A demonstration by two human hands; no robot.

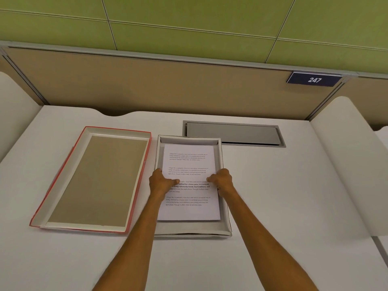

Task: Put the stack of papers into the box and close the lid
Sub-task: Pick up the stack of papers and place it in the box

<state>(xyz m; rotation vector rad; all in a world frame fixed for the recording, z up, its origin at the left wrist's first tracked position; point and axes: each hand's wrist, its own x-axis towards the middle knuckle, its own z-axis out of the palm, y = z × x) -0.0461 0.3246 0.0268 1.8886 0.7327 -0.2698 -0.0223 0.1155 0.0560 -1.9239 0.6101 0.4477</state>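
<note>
A white stack of papers [189, 211] with printed text lies inside the shallow grey-white box [225, 227] in the middle of the desk. My left hand [160, 181] grips the stack's left edge, thumb on top of the page. My right hand [222, 180] grips the right edge the same way. The lid [94, 179], red outside and brown-lined inside, lies upside down to the left of the box, apart from it.
A grey metal cable hatch [233, 134] is set into the white desk [294, 196] just behind the box. A tan partition with a plate reading 247 [314, 80] closes off the back. White side panels stand at left and right.
</note>
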